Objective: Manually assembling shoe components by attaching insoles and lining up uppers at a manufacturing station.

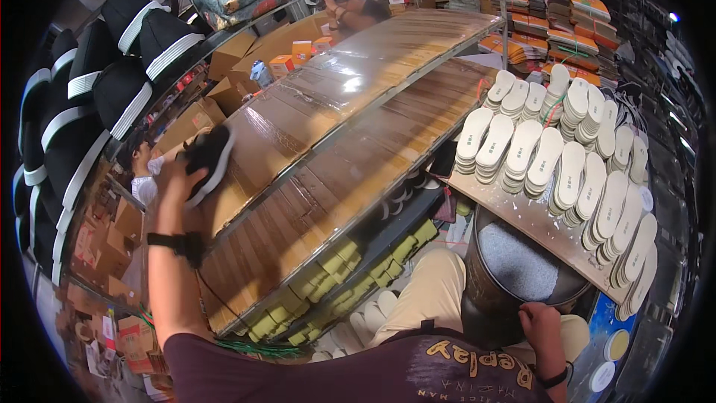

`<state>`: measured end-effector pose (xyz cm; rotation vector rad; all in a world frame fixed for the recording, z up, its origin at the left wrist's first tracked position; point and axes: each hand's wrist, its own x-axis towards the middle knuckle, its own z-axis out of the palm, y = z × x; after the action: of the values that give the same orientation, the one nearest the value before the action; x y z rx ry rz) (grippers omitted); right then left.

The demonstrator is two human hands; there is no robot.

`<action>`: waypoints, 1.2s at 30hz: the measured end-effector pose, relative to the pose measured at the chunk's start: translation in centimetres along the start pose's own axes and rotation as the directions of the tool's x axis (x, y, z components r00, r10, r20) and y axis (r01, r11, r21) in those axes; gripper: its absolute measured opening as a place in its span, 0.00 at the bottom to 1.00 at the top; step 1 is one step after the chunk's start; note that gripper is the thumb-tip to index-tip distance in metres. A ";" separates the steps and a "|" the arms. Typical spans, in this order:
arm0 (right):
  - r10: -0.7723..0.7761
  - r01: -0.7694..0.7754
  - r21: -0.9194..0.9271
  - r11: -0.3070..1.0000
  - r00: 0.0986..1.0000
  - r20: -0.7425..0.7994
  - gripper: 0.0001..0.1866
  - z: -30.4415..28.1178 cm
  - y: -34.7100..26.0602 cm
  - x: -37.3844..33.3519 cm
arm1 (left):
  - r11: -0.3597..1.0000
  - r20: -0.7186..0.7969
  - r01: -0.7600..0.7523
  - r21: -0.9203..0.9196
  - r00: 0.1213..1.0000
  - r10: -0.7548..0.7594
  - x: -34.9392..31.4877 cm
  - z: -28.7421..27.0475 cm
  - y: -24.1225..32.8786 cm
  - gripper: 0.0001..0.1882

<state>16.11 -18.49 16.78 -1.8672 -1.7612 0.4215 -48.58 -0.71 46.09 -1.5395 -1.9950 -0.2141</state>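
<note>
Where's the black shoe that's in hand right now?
In the head view, the black shoe is left of centre, in the left hand, by the left end of the upper brown shelf.

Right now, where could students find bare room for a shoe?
The upper brown shelf has a broad bare stretch right of the dark shoe in the left hand. The lower shelf is bare between that one's edge and the yellowish pieces. Crowded: the insole stacks at right and the piled black shoes at far left.

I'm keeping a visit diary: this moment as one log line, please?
left hand: holding black shoe | right hand: near bucket | insoles: stacked on board
</note>
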 end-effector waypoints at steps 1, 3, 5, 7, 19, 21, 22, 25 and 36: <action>-0.010 0.010 0.004 1.000 1.000 -0.012 0.06 0.2 0.5 -0.1 | 0.994 0.112 0.076 -0.077 0.991 -0.067 0.0 2.0 -4.8 0.31; -0.003 0.003 -0.005 1.000 1.000 0.001 0.07 0.0 0.9 -0.6 | 0.960 0.248 0.198 -0.199 0.958 -0.146 0.4 3.9 -10.3 0.35; 0.007 -0.007 -0.012 1.000 1.000 -0.003 0.07 -0.1 1.4 -0.8 | 0.977 0.244 0.215 0.010 0.947 -0.211 0.0 5.1 -14.0 0.39; 0.106 -0.106 -0.042 0.993 0.994 0.012 0.07 -0.7 2.0 -2.5 | 0.932 0.251 0.251 0.262 0.915 -0.317 1.9 3.7 -5.6 0.43; 0.208 -0.233 -0.109 0.966 0.957 -0.204 0.07 -3.1 5.7 -6.9 | 0.753 -0.371 -0.604 -0.259 0.782 0.500 4.3 3.2 27.8 0.08; 0.223 -0.252 -0.090 0.964 0.943 -0.249 0.07 -4.0 5.9 -6.9 | 0.578 -0.449 -0.745 -0.333 0.665 0.598 -1.1 1.6 34.3 0.06; 0.262 -0.292 -0.081 0.953 0.929 -0.262 0.07 -4.8 5.6 -7.4 | 0.490 -0.457 -0.795 -0.357 0.606 0.651 -2.7 3.1 37.4 0.04; 0.391 -0.457 -0.117 0.882 0.847 -0.359 0.08 -6.7 7.6 -10.9 | 0.184 -0.441 -0.818 -0.544 0.466 0.767 -10.7 3.8 45.4 0.04; 0.612 -0.985 0.055 0.162 0.056 -0.789 0.12 -12.4 16.6 -44.6 | -0.184 -0.256 -0.732 -0.656 -0.014 0.967 -33.1 18.3 56.8 0.26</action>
<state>32.22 -64.63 11.40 -2.8380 0.0557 -0.4449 2.01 -1.58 0.24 -3.3009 -0.2871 0.0134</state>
